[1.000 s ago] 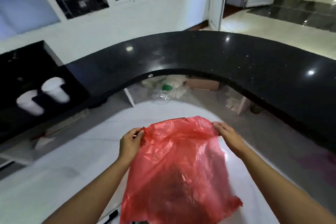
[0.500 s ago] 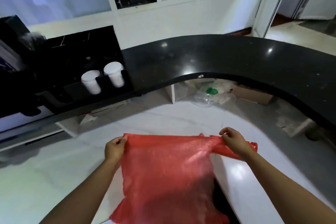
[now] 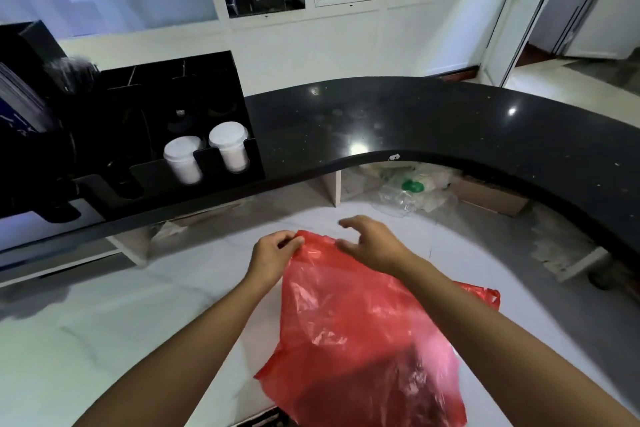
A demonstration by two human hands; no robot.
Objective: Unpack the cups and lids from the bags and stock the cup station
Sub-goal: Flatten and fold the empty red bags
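Now the right hand (image 3: pixel 372 246) has released the red bag (image 3: pixel 363 340).

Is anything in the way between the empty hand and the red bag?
Nothing visible is. The right hand hangs open just over the top edge of the red bag, which the left hand pinches.
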